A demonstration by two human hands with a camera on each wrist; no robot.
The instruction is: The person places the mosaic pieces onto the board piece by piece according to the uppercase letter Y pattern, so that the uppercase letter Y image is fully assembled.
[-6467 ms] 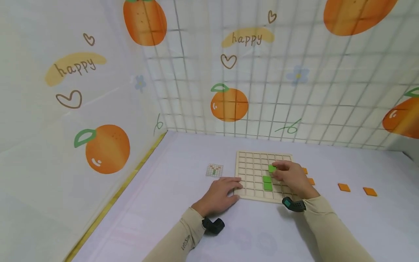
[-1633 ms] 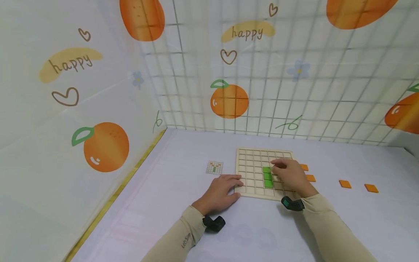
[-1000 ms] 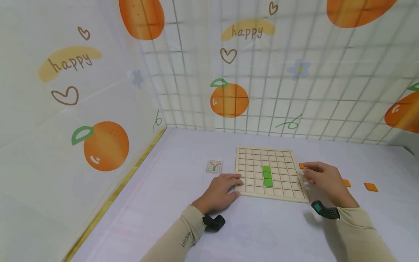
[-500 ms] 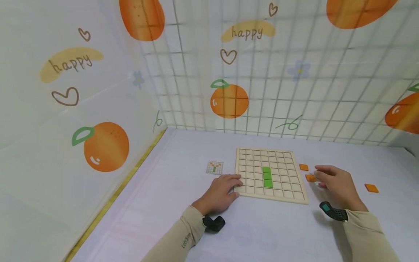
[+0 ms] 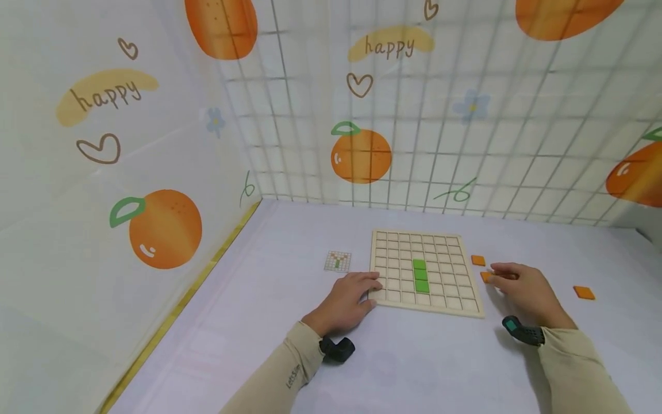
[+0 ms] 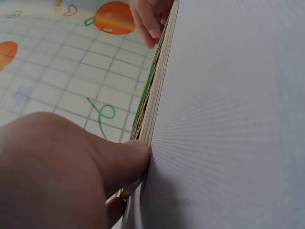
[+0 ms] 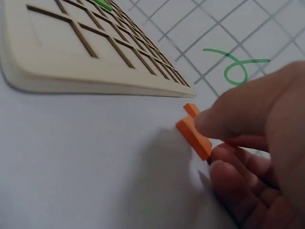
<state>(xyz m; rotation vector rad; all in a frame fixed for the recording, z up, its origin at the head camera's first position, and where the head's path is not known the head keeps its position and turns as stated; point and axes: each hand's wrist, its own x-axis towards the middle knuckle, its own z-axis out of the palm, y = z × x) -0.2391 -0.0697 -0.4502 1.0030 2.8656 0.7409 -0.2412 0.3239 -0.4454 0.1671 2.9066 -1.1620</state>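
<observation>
A pale wooden grid board lies on the white tabletop with a column of green tiles set in its cells. My left hand rests at the board's left side, fingers over the edge and thumb by the near corner; the left wrist view shows the thumb against the edge. Right of the board, my right hand pinches an orange tile between thumb and fingers, close to the table. Another orange tile lies just beyond it. The palm hides the table beneath it.
A small printed grid card with a coloured pattern lies left of the board. One more orange tile sits farther right. Behind the table rises a hanging cloth with fruit prints, and another side closes off the left.
Since the oldest frame, the third green tile has gone into the column and the right hand has left the board. It has moved right and now pinches an orange tile. The left hand stays.
</observation>
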